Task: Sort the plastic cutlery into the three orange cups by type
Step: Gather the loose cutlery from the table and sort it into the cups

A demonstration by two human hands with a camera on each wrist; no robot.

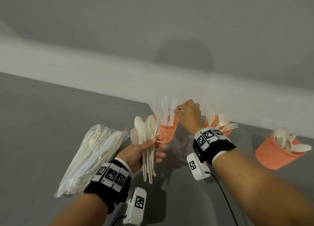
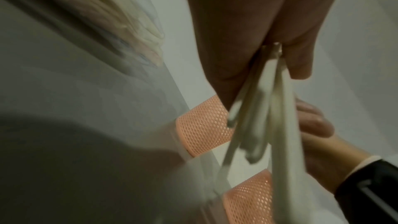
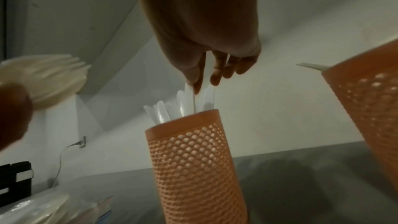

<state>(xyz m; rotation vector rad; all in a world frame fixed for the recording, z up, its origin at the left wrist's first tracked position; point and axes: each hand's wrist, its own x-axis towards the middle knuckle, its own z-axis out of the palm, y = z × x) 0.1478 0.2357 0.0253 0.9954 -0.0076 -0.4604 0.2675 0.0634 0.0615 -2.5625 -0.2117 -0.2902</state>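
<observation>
My left hand point(image 1: 153, 147) grips a bundle of cream spoons and forks point(image 1: 146, 132) upright, just left of the first orange mesh cup point(image 1: 167, 132). That cup holds several clear knives point(image 1: 164, 110). Above the cup's rim, my right hand point(image 1: 177, 110) pinches the top of one clear knife point(image 3: 190, 94) between thumb and forefinger. A second orange cup point(image 1: 210, 122), behind my right wrist, holds forks. Spoons fill the third orange cup point(image 1: 278, 156) at the far right. The left wrist view shows my left hand point(image 2: 269, 54) closed round the bundle's handles point(image 2: 277, 125).
A clear plastic bag of mixed cutlery point(image 1: 91, 157) lies on the grey table point(image 1: 42, 115) at the left. The cups stand along the table's far edge against a white wall point(image 1: 153, 38). A cable and a wall plug point(image 3: 81, 142) show low on the wall.
</observation>
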